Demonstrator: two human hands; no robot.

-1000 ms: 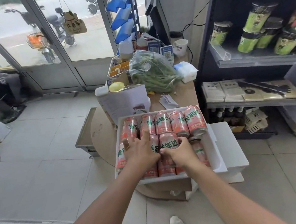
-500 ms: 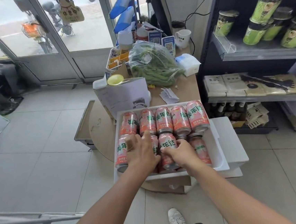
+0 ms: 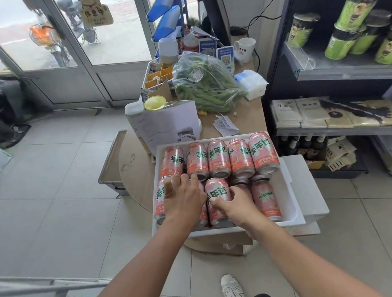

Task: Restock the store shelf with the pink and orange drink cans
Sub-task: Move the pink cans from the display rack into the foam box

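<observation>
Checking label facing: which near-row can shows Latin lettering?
The rightmost near-row can; it reads MIRINDA, while the other visible near-row labels show green Chinese characters.

Small shop: stocked shelves (image 3: 350, 73), counter QR payment signs (image 3: 225, 55).

Pink cans (image 3: 218, 158) read 美年达; the front-right can (image 3: 265, 198) says MIRINDA; the door sign (image 3: 96, 13) seems to read 休息中.

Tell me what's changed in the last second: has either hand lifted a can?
Hardly anything. The left hand still lies over the left end of the front row, with slightly more of the leftmost can showing now. The right hand still holds the middle front can. No can has been lifted or let go; the back row of five and the white tray are as before.
</observation>
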